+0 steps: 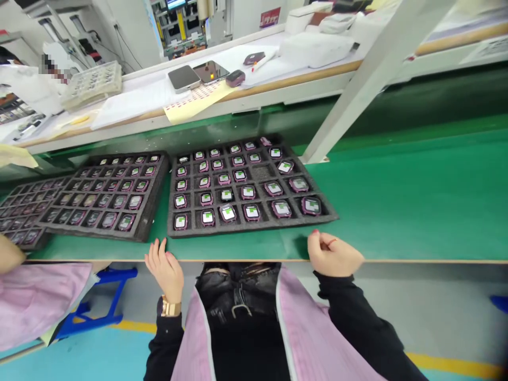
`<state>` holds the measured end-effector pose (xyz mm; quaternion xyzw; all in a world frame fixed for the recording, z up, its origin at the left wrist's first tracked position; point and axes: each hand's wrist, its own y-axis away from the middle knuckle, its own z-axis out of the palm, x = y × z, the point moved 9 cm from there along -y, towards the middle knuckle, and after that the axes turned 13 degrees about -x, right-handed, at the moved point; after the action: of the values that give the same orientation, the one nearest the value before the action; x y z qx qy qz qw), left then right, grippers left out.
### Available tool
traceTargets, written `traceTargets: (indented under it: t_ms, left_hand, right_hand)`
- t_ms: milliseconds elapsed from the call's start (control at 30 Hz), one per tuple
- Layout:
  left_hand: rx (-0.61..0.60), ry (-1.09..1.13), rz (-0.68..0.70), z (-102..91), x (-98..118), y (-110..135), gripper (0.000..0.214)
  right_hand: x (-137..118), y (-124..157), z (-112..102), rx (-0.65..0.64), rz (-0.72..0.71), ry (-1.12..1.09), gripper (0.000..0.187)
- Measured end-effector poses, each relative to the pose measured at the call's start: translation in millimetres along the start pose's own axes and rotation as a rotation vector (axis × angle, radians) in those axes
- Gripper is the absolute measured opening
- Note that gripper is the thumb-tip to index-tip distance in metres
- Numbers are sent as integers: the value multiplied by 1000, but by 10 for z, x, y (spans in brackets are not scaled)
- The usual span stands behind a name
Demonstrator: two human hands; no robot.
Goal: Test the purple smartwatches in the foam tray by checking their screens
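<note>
A black foam tray point(254, 227) lies on the green tabletop point(397, 201) in front of me. Its slots hold several small square watch cases point(281, 208) with purple-pink frames. Most of them carry a white and green label on the screen. One slot near the right of the tray has bare foam. My left hand point(166, 271), above a gold wristwatch point(170, 308), rests at the table's front edge with fingers stretched, holding nothing. Past the tray's front right corner, my right hand point(335, 255) is curled into a fist on the same edge, with nothing visible in it.
More foam trays of watches point(143, 225) overlap on the left. Another person's arm point(10, 253) reaches in there. A white post point(357, 90) rises behind my tray's right side. The raised shelf point(246, 100) carries phones point(184, 78), papers and a clear plastic tray point(93, 84).
</note>
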<state>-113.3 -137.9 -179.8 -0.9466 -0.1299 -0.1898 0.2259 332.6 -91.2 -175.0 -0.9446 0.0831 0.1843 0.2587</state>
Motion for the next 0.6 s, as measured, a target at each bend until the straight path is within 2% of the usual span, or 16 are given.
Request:
traceTargets:
  t_ms: [100, 200, 333, 467, 600]
  left_hand:
    - [-21, 11, 1, 35, 5, 194, 46]
    - [-46, 34, -11, 10, -10, 237, 45]
    - [-83, 83, -35, -51, -28, 69, 41]
    - [-148, 141, -46, -22, 36, -120, 38]
    - [-187, 212, -102, -30, 76, -110, 37]
  right_hand:
    - [11, 6, 12, 10, 8, 1, 43]
    - [1, 2, 16, 0, -10, -3, 45]
    - [-29, -7, -16, 1, -39, -25, 45]
    - [-11, -37, -17, -8, -28, -71, 44]
    - [16, -82, -4, -67, 39, -138, 47]
